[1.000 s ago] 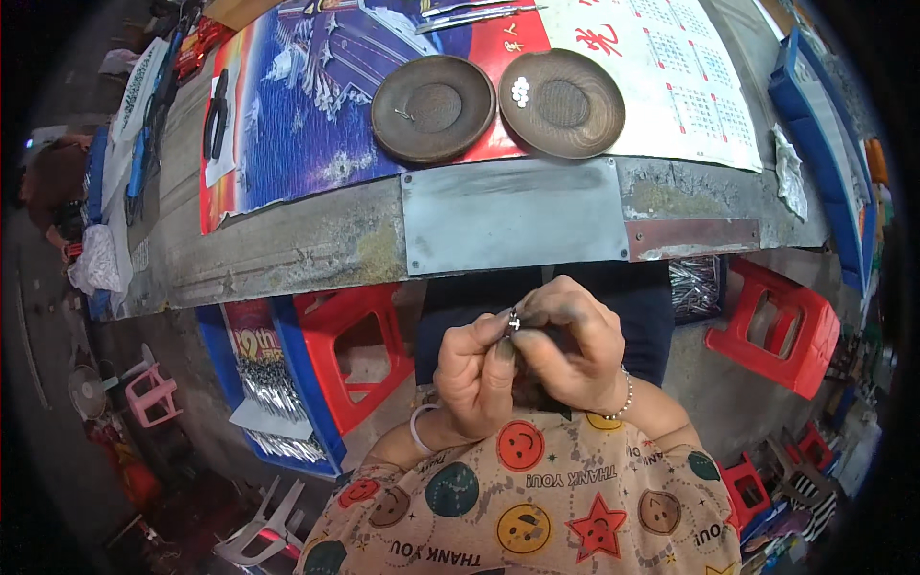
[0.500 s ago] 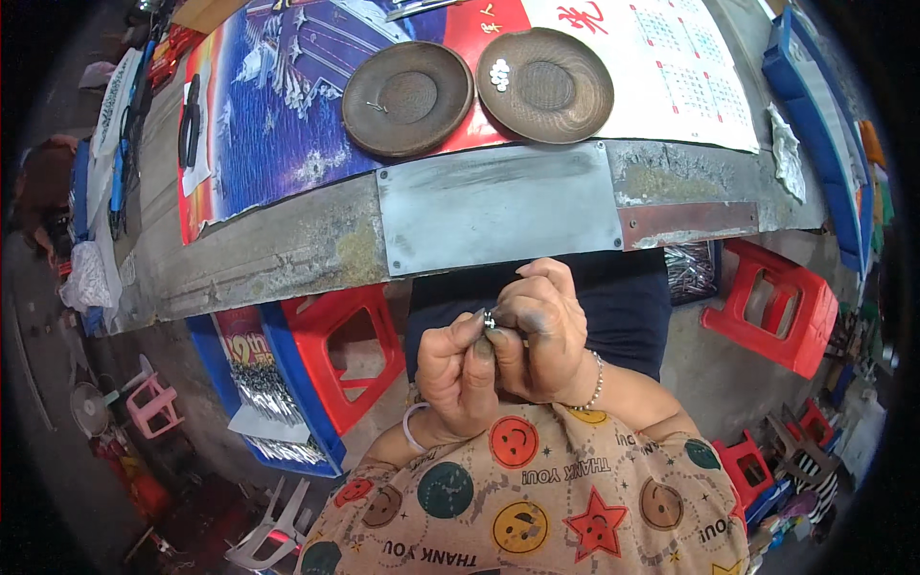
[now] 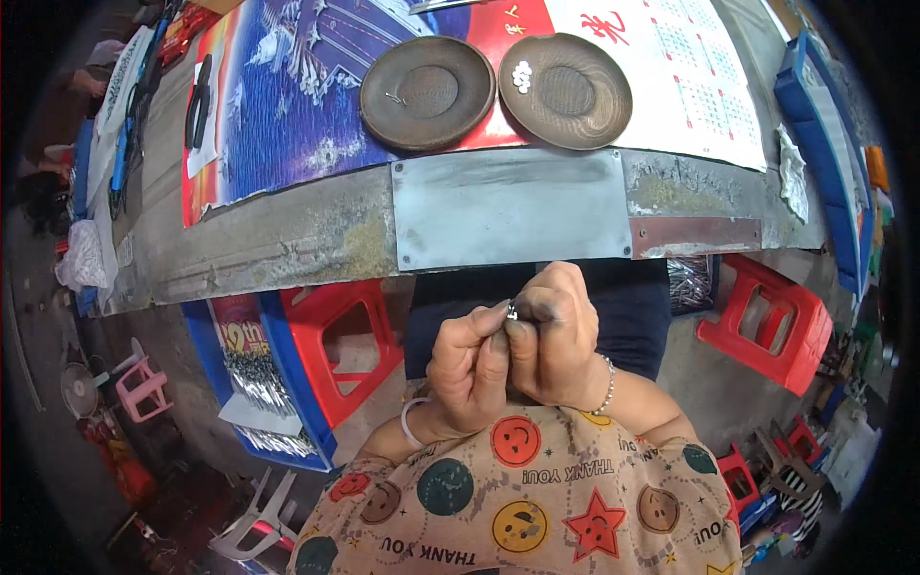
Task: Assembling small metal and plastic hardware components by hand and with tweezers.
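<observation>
Pinching a small shiny metal piece (image 3: 512, 313) between the fingertips, the person's two hands meet just short of the worktop's (image 3: 316, 251) near edge, above the dark trousers and close to the printed shirt (image 3: 522, 479). From where I stand, the left hand (image 3: 467, 359) has thumb and forefinger closed in on one side of the piece, and the right hand (image 3: 559, 335) grips it from the other; most of it is hidden by the fingers, so I cannot tell its exact shape. Straight beyond the hands, a grey plate (image 3: 513, 216) is fixed along the worktop's edge. Farther on, two round brown dishes stand side by side: the left dish (image 3: 428, 93) carries a tiny thin bit, and the right dish (image 3: 575, 91) holds a little cluster of white pieces (image 3: 521, 77). A colourful printed sheet (image 3: 287, 125) lies beneath them. Well off to the left of the hands rests a dark-handled tool (image 3: 199, 101). Lower down, a red stool (image 3: 381, 321) stands left of the hands, another red stool (image 3: 815, 335) well to their right.
</observation>
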Demonstrator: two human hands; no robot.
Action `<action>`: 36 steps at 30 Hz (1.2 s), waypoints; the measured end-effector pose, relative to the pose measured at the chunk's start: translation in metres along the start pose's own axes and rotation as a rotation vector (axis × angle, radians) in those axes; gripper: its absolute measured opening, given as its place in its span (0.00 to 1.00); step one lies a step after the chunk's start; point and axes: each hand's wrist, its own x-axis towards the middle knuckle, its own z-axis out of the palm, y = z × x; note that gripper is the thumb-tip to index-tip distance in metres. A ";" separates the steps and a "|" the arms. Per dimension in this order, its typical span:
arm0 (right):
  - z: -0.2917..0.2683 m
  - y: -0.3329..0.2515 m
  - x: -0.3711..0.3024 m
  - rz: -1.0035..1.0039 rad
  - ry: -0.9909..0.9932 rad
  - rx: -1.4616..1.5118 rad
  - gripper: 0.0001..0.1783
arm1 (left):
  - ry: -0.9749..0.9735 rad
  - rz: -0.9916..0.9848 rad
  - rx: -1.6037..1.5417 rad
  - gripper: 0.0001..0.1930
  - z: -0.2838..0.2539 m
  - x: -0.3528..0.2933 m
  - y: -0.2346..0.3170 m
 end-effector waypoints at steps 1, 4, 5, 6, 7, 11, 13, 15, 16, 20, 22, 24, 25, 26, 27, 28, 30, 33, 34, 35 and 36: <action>0.002 -0.003 0.000 0.039 -0.008 -0.028 0.07 | -0.008 0.005 -0.015 0.13 0.000 0.000 0.000; 0.000 -0.010 -0.001 0.295 -0.079 0.104 0.06 | 0.056 -0.035 -0.018 0.13 0.003 0.001 0.000; -0.004 -0.010 0.002 0.450 -0.110 0.249 0.06 | 0.076 -0.097 -0.108 0.13 0.005 -0.001 -0.004; -0.013 -0.004 0.005 0.483 -0.148 0.395 0.05 | 0.097 -0.158 -0.197 0.14 0.005 -0.006 -0.006; -0.022 -0.003 0.006 0.493 -0.190 0.437 0.05 | 0.016 -0.135 -0.264 0.14 0.003 -0.006 0.000; -0.023 0.007 0.011 0.315 -0.239 0.329 0.06 | -0.055 -0.279 -0.395 0.19 -0.003 0.011 0.006; -0.022 0.012 0.009 0.331 -0.221 0.336 0.06 | -0.122 -0.345 -0.407 0.20 -0.009 0.012 0.007; -0.020 0.009 0.008 0.387 -0.175 0.369 0.06 | -0.141 -0.410 -0.439 0.20 -0.012 0.011 0.014; -0.017 0.009 0.006 0.390 -0.148 0.361 0.05 | -0.131 -0.426 -0.380 0.20 -0.012 0.011 0.014; -0.005 0.006 0.001 0.118 -0.095 0.190 0.10 | -0.024 -0.112 -0.087 0.15 -0.005 0.007 0.007; 0.000 0.009 -0.001 0.083 -0.071 0.194 0.10 | 0.018 -0.050 -0.002 0.13 -0.006 0.004 0.002; 0.009 0.010 -0.004 0.025 -0.021 0.148 0.09 | -0.027 -0.084 0.042 0.14 -0.010 -0.001 0.000; 0.013 0.009 -0.007 0.025 -0.016 0.106 0.09 | 0.092 -0.011 0.091 0.12 -0.005 0.000 -0.004; 0.015 0.008 -0.010 0.025 -0.011 0.063 0.09 | 0.094 -0.014 0.088 0.12 -0.006 -0.001 -0.005; 0.017 0.008 -0.011 0.028 -0.015 0.040 0.08 | 0.050 -0.033 0.079 0.12 -0.009 -0.003 -0.006; 0.019 0.007 -0.013 0.030 -0.018 0.038 0.08 | 0.008 -0.052 0.069 0.13 -0.010 -0.006 -0.007; 0.019 0.003 -0.018 0.070 -0.013 -0.059 0.08 | 0.016 -0.061 0.077 0.13 -0.008 -0.008 -0.010; 0.013 -0.003 -0.009 0.307 -0.148 0.093 0.06 | 0.066 -0.076 0.009 0.12 -0.003 -0.003 -0.011; 0.007 -0.002 -0.001 0.379 -0.220 0.205 0.04 | 0.110 -0.094 -0.065 0.12 -0.004 -0.002 -0.012; 0.004 -0.004 0.003 0.384 -0.191 0.197 0.02 | 0.119 -0.102 -0.101 0.12 -0.006 -0.010 -0.015; -0.001 -0.001 0.001 0.416 -0.225 0.271 0.03 | 0.121 -0.086 -0.066 0.12 -0.006 -0.012 -0.015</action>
